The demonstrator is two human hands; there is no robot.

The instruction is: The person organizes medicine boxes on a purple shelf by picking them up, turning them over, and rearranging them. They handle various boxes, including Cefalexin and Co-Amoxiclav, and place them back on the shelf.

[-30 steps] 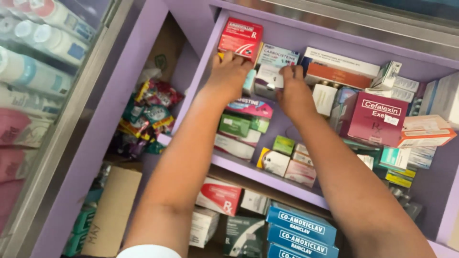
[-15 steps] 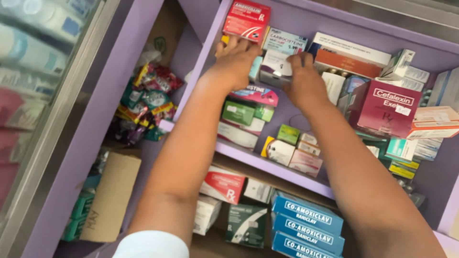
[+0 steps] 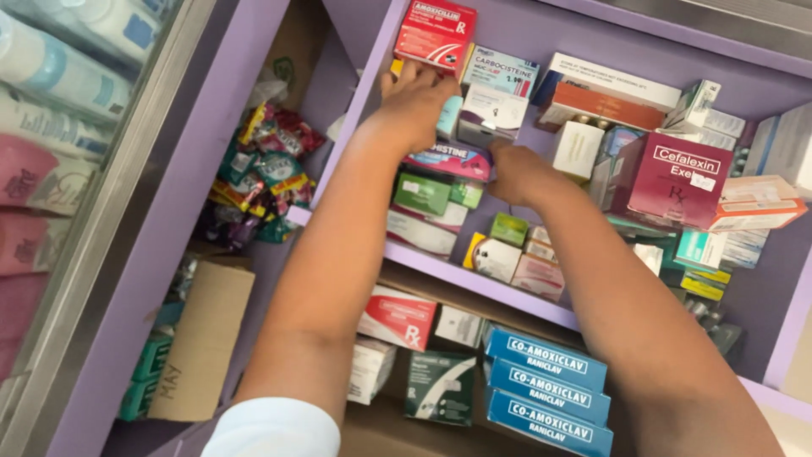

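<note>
I see both arms reaching into the purple shelf (image 3: pixel 474 275), and the change from a second ago is plain: the hands have parted. They sat side by side at the top row; now the left hand (image 3: pixel 420 101) stays high while the right hand (image 3: pixel 518 172) has dropped lower and come off the stack.

I take the red box (image 3: pixel 434 34) at the upper left corner of the shelf as my landmark. The left hand sits directly below it, fingers curled against its underside and against the pale blue box (image 3: pixel 501 72) just to the right of it. I cannot tell whether that grip is pinching anything or only pressing, since the fingertips are hidden behind the cartons.

The white box (image 3: pixel 492 112), below and right of the red box, stands exposed between the two hands. The right hand lies below it, knuckles up, fingers folded loosely together; I see nothing held in it, though its fingertips are hidden too. Just left of that hand, well below the red box, lies a pink box (image 3: pixel 450 159).

My reading is that the right hand has let go of the upper cartons, leaving the left to steady them.
</note>
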